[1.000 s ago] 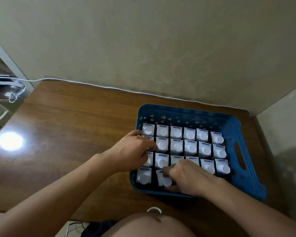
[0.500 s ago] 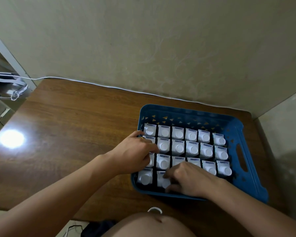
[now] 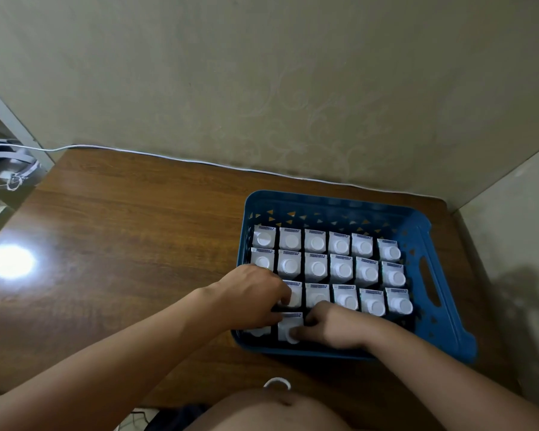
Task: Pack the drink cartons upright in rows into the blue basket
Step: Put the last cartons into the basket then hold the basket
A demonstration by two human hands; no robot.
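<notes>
1. Fourth row under way: second carton of the near row (image 3: 290,327) upright in the blue basket (image 3: 416,227), just beside the near wall, white cap toward the camera.
2. Right hand (image 3: 333,329) curled at that carton's right side, fingertip on the cap, seemingly pinching and nudging it square.
3. Left hand (image 3: 255,295) folded down over the basket's left side, fingers curled between the third-row carton (image 3: 293,295) and the near one; whether gripping or only steadying, cannot tell.
4. First near-row carton (image 3: 259,331) mostly hidden under the left wrist.
5. Three full rows of six behind, all upright, caps up, packed edge to edge.
6. Judgement: roughly three quarters done; next move likely calls for pressing this carton flush left, then fetching another for the open slots to the right.
7. Materials: cartons boxy, matte white with round plastic caps and a small blue printed strip; basket rigid blue plastic, triangular perforations, slot handle on the right.
8. Outward: glossy wood-grain table (image 3: 122,244) with a lamp glare; white cable (image 3: 168,156) along a beige patterned wall.
</notes>
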